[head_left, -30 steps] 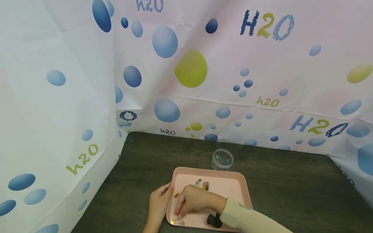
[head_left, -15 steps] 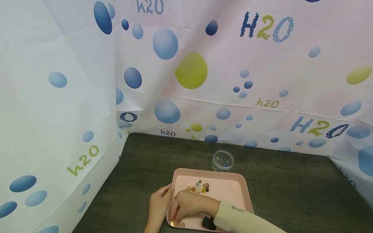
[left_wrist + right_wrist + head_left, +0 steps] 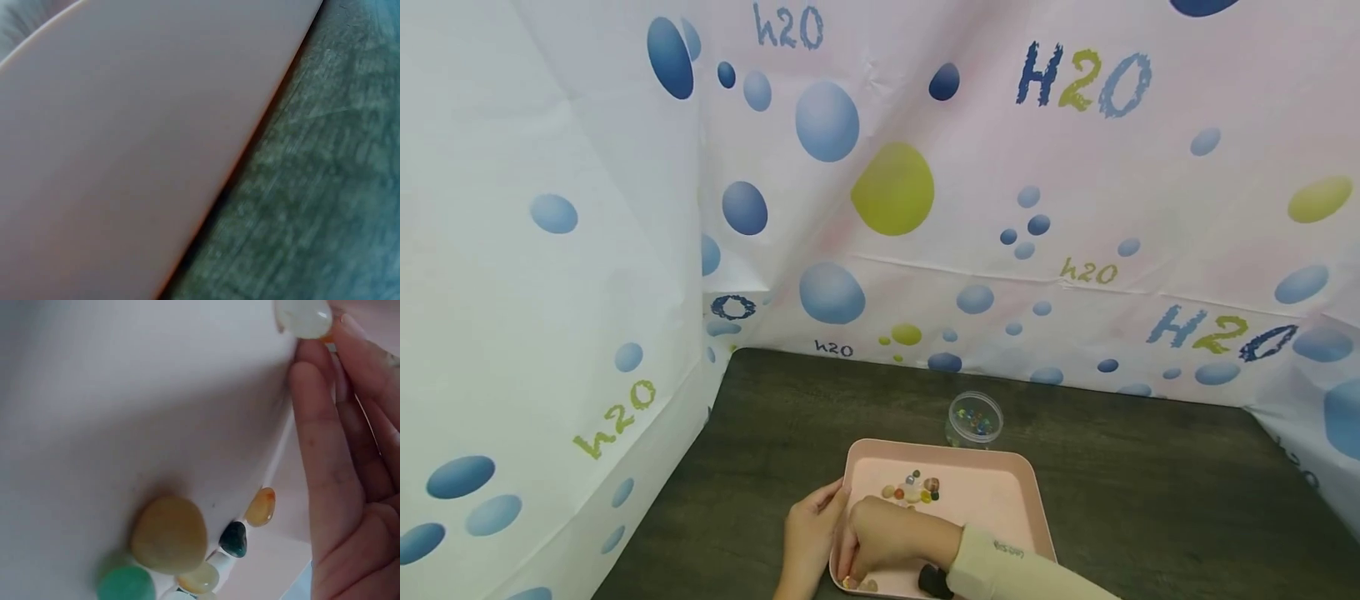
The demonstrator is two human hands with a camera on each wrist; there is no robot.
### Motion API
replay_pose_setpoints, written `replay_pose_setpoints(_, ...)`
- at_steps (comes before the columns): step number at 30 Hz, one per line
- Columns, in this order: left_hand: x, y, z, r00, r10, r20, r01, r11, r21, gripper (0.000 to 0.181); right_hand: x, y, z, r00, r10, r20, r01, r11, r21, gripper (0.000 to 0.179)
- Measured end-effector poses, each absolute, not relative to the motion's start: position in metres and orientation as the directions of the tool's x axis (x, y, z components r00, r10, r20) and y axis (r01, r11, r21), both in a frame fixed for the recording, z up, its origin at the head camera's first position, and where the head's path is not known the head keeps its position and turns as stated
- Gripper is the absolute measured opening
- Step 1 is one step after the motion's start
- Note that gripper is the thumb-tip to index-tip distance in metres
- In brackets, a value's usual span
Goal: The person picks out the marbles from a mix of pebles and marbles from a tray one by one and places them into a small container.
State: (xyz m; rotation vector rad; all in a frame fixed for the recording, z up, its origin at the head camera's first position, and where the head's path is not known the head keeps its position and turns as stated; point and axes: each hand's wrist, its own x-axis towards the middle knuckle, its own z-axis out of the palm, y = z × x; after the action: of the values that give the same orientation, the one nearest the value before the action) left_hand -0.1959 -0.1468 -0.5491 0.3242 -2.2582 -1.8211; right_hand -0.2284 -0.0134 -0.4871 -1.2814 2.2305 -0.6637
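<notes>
In the head view my left hand (image 3: 806, 533) holds the left edge of a pink tray (image 3: 1000, 475), thumb and forefinger at the rim. The tray's wall (image 3: 137, 137) fills much of the left wrist view. My right hand (image 3: 883, 533) reaches down into the near left corner, fingertips pinching a small amber stone (image 3: 847, 582). In the right wrist view only an orange sliver of it (image 3: 329, 338) shows between the fingers. A pale translucent stone (image 3: 304, 317) lies right at these fingertips. Further off are a large tan stone (image 3: 169, 535), a dark green one (image 3: 234, 539) and a bright green one (image 3: 127, 585).
A cluster of polished stones (image 3: 912, 492) lies in the tray's far left part. Behind the tray stands a clear round tub (image 3: 974, 418) with small colourful beads inside. A black object (image 3: 935, 580) shows below the right wrist. Printed sheets (image 3: 1075, 167) wall in the dark table (image 3: 1150, 475).
My right hand has moved toward the near left corner and down onto the amber stone, uncovering more of the stone cluster. The left hand stays at the tray's edge. The head view has tilted slightly up.
</notes>
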Motion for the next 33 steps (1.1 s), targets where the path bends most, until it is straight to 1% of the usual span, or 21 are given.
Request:
replay_pose_setpoints(4, -0.195, -0.145, -0.551, -0.951, -0.306, 0.028, -0.035, 0.197, 0.98, 0.033, -0.23, -0.007, -0.486, -0.45, -0.881, -0.146, -0.649, 0.435, -0.624, 0.003)
replay_pose_setpoints(7, -0.194, -0.145, -0.551, -0.953, -0.303, 0.03, -0.033, 0.199, 0.979, 0.034, -0.233, 0.001, -0.484, -0.493, -0.86, -0.135, -0.625, 0.458, -0.632, 0.003)
replay_pose_setpoints(10, -0.195, -0.144, -0.551, -0.952, -0.302, 0.041, -0.023, 0.207, 0.978, 0.035, -0.238, 0.01, -0.48, -0.571, -0.807, -0.15, -0.496, 0.485, -0.72, 0.005)
replay_pose_setpoints(12, -0.196, -0.144, -0.55, -0.95, -0.309, 0.046, -0.019, 0.203, 0.979, 0.034, -0.241, 0.017, -0.477, -0.612, -0.773, -0.167, -0.366, 0.463, -0.807, 0.005)
replay_pose_setpoints(14, -0.196, -0.143, -0.549, -0.948, -0.314, 0.045, -0.017, 0.194, 0.981, 0.033, -0.244, 0.026, -0.473, -0.646, -0.742, -0.179, -0.243, 0.423, -0.873, 0.007)
replay_pose_setpoints(17, -0.197, -0.142, -0.548, -0.945, -0.323, 0.042, -0.019, 0.182, 0.983, 0.033, -0.248, 0.04, -0.467, -0.677, -0.71, -0.193, -0.117, 0.363, -0.925, 0.014)
replay_pose_setpoints(20, -0.198, -0.142, -0.548, -0.941, -0.338, 0.033, -0.024, 0.164, 0.986, 0.032, -0.253, 0.056, -0.464, -0.706, -0.681, -0.195, -0.032, 0.305, -0.952, 0.024)
replay_pose_setpoints(23, -0.198, -0.141, -0.547, -0.937, -0.35, 0.017, -0.034, 0.141, 0.989, 0.03, -0.259, 0.071, -0.464, -0.707, -0.682, -0.187, 0.068, 0.197, -0.978, 0.035)
replay_pose_setpoints(25, -0.198, -0.141, -0.547, -0.936, -0.353, 0.006, -0.043, 0.13, 0.991, 0.029, -0.263, 0.081, -0.467, -0.706, -0.687, -0.174, 0.139, 0.106, -0.985, 0.035)
replay_pose_setpoints(28, -0.198, -0.141, -0.547, -0.933, -0.359, 0.009, -0.045, 0.142, 0.989, 0.029, -0.269, 0.094, -0.472, -0.711, -0.683, -0.169, 0.247, -0.018, -0.969, 0.027)
replay_pose_setpoints(30, -0.198, -0.141, -0.547, -0.931, -0.364, 0.011, -0.046, 0.147, 0.988, 0.028, -0.271, 0.102, -0.475, -0.726, -0.665, -0.178, 0.294, -0.065, -0.954, 0.024)
replay_pose_setpoints(33, -0.199, -0.14, -0.546, -0.929, -0.369, 0.005, -0.051, 0.143, 0.988, 0.028, -0.273, 0.111, -0.476, -0.753, -0.629, -0.194, 0.33, -0.106, -0.938, 0.031)
